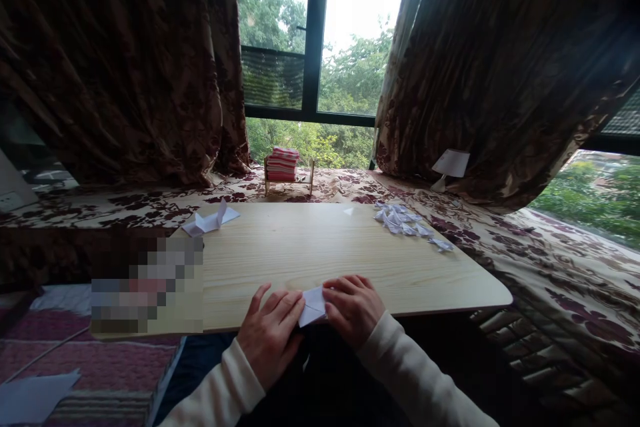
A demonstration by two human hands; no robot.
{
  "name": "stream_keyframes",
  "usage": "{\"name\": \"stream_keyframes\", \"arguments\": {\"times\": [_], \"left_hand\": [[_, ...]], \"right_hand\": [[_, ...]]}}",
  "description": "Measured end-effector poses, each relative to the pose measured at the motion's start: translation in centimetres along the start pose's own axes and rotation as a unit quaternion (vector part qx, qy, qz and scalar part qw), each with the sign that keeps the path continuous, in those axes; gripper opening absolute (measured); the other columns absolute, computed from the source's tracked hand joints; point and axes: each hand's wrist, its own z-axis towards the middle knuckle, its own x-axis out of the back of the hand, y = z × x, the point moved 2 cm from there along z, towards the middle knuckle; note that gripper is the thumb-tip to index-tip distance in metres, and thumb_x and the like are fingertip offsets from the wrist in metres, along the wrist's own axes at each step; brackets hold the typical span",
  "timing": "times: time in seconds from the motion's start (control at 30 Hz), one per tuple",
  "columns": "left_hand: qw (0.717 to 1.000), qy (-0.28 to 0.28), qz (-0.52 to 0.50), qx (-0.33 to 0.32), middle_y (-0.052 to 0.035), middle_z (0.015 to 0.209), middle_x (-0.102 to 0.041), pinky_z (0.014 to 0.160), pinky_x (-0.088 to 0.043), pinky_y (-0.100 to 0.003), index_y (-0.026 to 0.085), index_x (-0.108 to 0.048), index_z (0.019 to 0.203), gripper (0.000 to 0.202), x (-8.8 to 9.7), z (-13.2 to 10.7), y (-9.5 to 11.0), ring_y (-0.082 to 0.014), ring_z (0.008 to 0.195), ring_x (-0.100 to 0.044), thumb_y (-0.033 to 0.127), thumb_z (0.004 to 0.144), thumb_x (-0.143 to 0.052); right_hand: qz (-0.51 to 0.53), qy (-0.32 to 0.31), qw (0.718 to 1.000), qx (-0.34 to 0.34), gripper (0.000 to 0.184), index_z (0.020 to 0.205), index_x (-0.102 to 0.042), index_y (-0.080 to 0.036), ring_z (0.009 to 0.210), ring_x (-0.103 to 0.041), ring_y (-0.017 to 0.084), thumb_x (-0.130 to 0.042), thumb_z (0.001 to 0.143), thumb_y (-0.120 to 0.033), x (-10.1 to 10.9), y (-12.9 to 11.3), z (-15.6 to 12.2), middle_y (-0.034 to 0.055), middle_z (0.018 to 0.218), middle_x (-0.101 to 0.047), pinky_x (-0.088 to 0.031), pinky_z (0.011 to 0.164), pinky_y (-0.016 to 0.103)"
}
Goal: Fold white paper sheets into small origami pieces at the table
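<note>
A small folded piece of white paper [313,305] lies at the near edge of the wooden table [280,247], with a crease line across it. My left hand [273,330] grips its left side, the thumb tucked beneath and the fingers on top. On the other side, my right hand [354,307] pinches the paper's right edge between thumb and curled fingers. At the table's far right sits a pile of small folded white paper pieces [397,219]. Some partly opened white paper sheets [213,219] rest at the far left corner.
A blurred-out patch [150,287] covers the table's left end. Behind the table, a small rack with folded striped cloths [283,165] and a white lamp [451,163] stand on the floral-covered sill. Lower left, a white sheet [37,397] lies on a quilt.
</note>
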Motion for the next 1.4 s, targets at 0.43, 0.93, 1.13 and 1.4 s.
{"name": "stream_keyframes", "arguments": {"times": [0.43,0.93,1.13,1.4], "left_hand": [[1.0,0.011,0.014,0.025,-0.0073,0.113,-0.057,0.098,-0.02,-0.049,0.018,-0.052,0.114,0.036,-0.4,0.1,1.9,-0.0242,0.106,-0.044,0.022,0.08,-0.044],[1.0,0.003,0.01,0.021,-0.0064,0.115,-0.056,0.099,-0.017,-0.05,0.017,-0.049,0.117,0.04,-0.6,-0.1,1.7,-0.0242,0.107,-0.044,0.018,0.079,-0.041],[0.999,0.025,0.005,0.039,-0.0057,0.113,-0.058,0.1,-0.017,-0.048,0.019,-0.05,0.116,0.037,-0.6,-0.1,2.0,-0.0231,0.105,-0.046,0.023,0.08,-0.045],[0.999,0.012,0.003,0.049,-0.0073,0.112,-0.057,0.1,-0.016,-0.049,0.017,-0.051,0.116,0.037,-0.7,-0.1,2.1,-0.0239,0.106,-0.044,0.024,0.081,-0.042]], "right_hand": [[0.059,-0.083,0.993,-0.067,0.031,0.099,-0.062,-0.016,0.079,-0.056,0.017,-0.06,0.068,-0.018,-0.5,4.4,4.7,0.0051,0.084,-0.064,-0.043,0.076,0.031],[0.032,-0.236,0.967,-0.092,0.016,0.064,-0.067,-0.017,0.074,-0.054,0.019,-0.076,0.052,-0.022,-0.5,2.9,8.3,0.0032,0.076,-0.06,-0.042,0.062,0.026],[0.078,-0.191,0.971,-0.121,0.01,0.075,-0.066,-0.017,0.057,-0.053,0.011,-0.062,0.066,-0.017,-0.7,2.6,6.5,-0.0016,0.064,-0.061,-0.039,0.051,0.02],[-0.016,0.059,0.997,-0.049,0.013,0.071,-0.063,-0.021,0.068,-0.052,0.014,-0.051,0.076,-0.019,-1.6,-0.9,2.4,0.0023,0.07,-0.058,-0.038,0.06,0.023]]}}
